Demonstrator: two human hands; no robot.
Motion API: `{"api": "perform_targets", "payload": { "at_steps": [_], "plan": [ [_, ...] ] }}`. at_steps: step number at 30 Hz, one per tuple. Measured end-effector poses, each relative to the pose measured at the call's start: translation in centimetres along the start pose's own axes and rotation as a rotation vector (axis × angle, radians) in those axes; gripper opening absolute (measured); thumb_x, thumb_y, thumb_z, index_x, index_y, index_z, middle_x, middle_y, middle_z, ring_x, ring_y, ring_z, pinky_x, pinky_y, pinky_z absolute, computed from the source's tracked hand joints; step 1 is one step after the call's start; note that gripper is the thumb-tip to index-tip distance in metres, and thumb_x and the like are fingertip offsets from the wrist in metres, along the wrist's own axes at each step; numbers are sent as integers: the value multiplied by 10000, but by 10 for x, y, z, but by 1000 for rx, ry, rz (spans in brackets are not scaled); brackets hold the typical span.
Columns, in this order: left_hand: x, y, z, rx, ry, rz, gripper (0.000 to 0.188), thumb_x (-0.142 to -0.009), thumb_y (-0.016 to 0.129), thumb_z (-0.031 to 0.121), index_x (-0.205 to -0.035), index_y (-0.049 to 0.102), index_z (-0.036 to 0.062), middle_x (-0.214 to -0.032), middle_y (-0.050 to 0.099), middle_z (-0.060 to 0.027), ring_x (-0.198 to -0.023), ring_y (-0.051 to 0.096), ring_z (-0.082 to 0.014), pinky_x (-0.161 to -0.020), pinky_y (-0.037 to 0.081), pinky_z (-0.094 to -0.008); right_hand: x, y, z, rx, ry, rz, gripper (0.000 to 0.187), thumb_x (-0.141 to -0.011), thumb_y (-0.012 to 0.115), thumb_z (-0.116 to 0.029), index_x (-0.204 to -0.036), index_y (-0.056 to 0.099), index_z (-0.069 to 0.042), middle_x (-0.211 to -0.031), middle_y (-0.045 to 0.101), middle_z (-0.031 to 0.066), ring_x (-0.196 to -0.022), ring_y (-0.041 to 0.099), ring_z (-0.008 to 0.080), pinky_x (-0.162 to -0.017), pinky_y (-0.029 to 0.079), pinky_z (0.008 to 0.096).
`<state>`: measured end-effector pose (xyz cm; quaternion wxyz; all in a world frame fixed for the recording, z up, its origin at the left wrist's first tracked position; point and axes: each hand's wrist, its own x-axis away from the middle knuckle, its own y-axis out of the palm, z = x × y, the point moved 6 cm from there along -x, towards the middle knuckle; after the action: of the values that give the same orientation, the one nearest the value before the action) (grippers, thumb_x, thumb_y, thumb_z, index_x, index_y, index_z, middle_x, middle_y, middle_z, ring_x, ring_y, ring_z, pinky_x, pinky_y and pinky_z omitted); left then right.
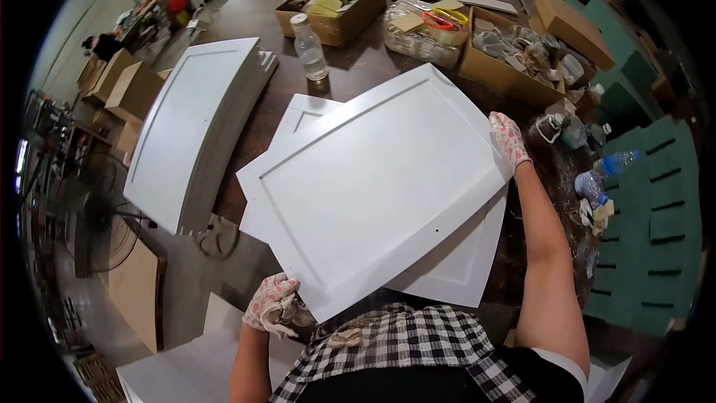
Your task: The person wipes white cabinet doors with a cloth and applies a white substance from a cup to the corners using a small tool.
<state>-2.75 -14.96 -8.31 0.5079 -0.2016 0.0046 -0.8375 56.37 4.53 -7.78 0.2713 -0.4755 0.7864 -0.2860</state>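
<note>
A white cabinet door [380,179] with a recessed centre lies slantwise before me, tilted over another white door [462,261] beneath it. My right hand [509,140], in a pink-dotted white glove, is closed on its right edge. At the near left corner, my left hand [271,304] in a matching glove has its fingers curled at the door's edge. A pale cloth-like bundle [282,319] hangs by the left hand; whether it is held there I cannot make out. Most of the lower door is hidden by the upper one.
A stack of white doors [195,119] stands at the left table edge. Farther back are a clear bottle [309,48], a carton with sponges [335,19], a wrapped bundle with tape rolls [425,30] and a carton of scraps [514,56]. Plastic bottles [593,179] lie at right. A fan [97,209] stands left.
</note>
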Motion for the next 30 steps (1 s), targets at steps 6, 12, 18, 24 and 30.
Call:
{"api": "perform_targets", "payload": {
  "at_steps": [6, 12, 18, 24, 30],
  "plan": [
    [9, 17, -13, -225, -131, 116, 256, -874, 578, 258, -903, 609, 6, -816, 601, -81, -766, 578, -171, -666, 460, -281, -20, 24, -1, 25, 76, -126, 400, -916, 526, -374, -1107, 636, -40, -1073, 665, 167, -1017, 623, 313, -880, 474, 362],
    [13, 17, -30, 370, -410, 172, 231, -830, 673, 222, -926, 609, 22, -746, 588, -6, -687, 552, -94, -613, 456, -257, 25, -35, -29, -104, 49, 175, 389, -935, 514, -363, -1054, 648, -18, -977, 679, 160, -917, 636, 289, -815, 482, 347],
    [36, -30, -14, 423, -249, 126, 199, -773, 727, 50, -945, 656, -18, -753, 646, -30, -569, 570, -76, -495, 465, -232, 151, -120, -32, -441, -40, 396, 393, -964, 476, -332, -1085, 661, -7, -986, 671, 50, -916, 612, 144, -802, 480, 280],
    [52, -102, -2, 26, -9, 169, 193, -718, 719, -20, -906, 676, -6, -793, 687, -31, -706, 623, -101, -608, 499, -259, 316, -150, -29, -830, -213, 229, 398, -1003, 372, -248, -1305, 500, -22, -1170, 590, 89, -1035, 567, 170, -909, 456, 294],
    [35, -155, -65, 216, 352, -40, 303, -808, 676, 127, -1045, 581, -37, -1052, 639, -85, -984, 606, -140, -852, 493, -305, 430, -143, -67, -1201, -592, -87, 484, -979, 463, -221, -1407, 393, -4, -756, 597, 44, -757, 552, 171, -956, 427, 355]
  ]
}}
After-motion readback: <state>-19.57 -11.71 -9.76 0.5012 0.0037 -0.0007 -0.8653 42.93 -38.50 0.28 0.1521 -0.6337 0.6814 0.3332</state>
